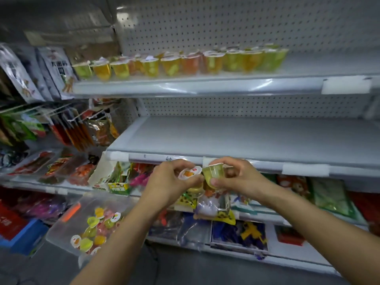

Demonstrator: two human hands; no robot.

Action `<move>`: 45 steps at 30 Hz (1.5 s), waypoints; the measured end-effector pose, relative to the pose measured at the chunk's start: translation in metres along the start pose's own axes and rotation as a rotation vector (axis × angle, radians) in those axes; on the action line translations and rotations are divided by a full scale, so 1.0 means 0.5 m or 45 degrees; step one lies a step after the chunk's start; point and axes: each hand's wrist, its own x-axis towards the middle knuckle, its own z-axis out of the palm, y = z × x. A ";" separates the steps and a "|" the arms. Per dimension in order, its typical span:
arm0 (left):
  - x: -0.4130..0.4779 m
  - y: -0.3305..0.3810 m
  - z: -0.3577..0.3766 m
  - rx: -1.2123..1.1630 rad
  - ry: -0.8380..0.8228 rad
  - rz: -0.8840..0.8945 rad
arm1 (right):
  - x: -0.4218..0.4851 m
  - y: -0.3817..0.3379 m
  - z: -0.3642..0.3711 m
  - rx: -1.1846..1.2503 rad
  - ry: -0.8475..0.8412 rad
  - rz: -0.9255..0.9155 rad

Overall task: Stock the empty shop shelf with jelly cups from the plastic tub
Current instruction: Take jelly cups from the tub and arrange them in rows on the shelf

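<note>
Left hand [168, 182]: fingers were curled round the orange-lidded cup [189, 173], which was tipped so that its white foil lid faced the camera.
Right hand [242, 177]: thumb and fingers pinched the yellow-green cup [213, 173] by its wall, roughly upright with the lid uppermost.
Position of held cups: side by side, touching or nearly so, just in front of the front edge of the middle shelf [236, 136].
Judged reason for hold: one cup per hand, raised to shelf height, suited setting both down in a single reach. The tipped cup would need righting first.
Middle shelf: bare, no cups on it. Stocking of this level had not begun.
Upper shelf [185, 85]: carried a row of cups [174, 64], upright with lids up, packed close along the front. This was likely the pattern to copy.
Plastic tub [58, 233]: clear-walled, low at the left, well apart from the hands. Loose cups [92, 229] lay jumbled inside, so supply remained.
Cup appearance: small tapered clear cups of yellow, green or orange jelly, under white printed lids.
Unclear: whether a further cup sat under the left hand.
</note>
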 end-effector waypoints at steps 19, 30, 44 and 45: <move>0.162 0.361 0.006 0.006 0.063 0.481 | -0.069 -0.171 -0.288 -0.010 0.443 -0.351; 0.414 0.479 -0.053 -0.015 0.086 0.633 | 0.099 -0.268 -0.464 -0.077 0.759 -0.437; 0.578 0.493 -0.079 -0.061 0.054 0.658 | 0.328 -0.257 -0.591 -0.431 0.881 -0.247; 0.582 0.491 -0.078 -0.071 0.063 0.654 | 0.337 -0.255 -0.593 -0.449 0.874 -0.243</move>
